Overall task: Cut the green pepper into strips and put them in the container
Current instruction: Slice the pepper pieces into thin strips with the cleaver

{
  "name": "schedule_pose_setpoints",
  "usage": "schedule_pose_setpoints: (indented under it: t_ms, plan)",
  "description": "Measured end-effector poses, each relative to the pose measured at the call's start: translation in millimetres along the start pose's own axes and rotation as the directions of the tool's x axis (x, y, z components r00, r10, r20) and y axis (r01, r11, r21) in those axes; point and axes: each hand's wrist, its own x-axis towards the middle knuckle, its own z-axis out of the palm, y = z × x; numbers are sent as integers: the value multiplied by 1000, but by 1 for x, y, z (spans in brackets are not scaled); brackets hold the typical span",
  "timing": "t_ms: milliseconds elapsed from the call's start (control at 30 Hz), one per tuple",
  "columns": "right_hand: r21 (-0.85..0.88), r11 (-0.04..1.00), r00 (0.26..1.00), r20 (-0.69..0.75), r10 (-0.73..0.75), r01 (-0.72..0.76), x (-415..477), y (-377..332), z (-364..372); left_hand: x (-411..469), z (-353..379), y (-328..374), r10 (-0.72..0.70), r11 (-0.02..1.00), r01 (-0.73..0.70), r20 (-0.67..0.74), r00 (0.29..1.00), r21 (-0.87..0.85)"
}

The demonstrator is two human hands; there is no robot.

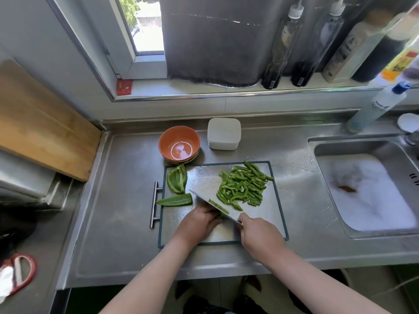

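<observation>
On the board (204,177), right hand (260,236) gripping knife (210,201), left hand (199,220) curled onto pepper piece (221,216), strips (242,184) piled beyond

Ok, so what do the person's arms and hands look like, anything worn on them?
Nothing worn that shows. The left hand and right hand are bare: no gloves, rings or watch visible. The left forearm and right forearm are uncovered to the frame's edge, no sleeves in view.

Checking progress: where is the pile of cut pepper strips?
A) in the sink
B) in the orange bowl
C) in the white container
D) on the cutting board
D: the green pepper strips lie heaped on the cutting board, right of the knife.
</observation>
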Motion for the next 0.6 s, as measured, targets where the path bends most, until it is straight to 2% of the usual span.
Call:
schedule_pose_setpoints:
  t_ms: [600]
  plan:
    - [23, 1000, 1000, 25, 19, -19, 9, -6, -2, 2, -1, 0, -23, 999, 23, 0, 1000, -38]
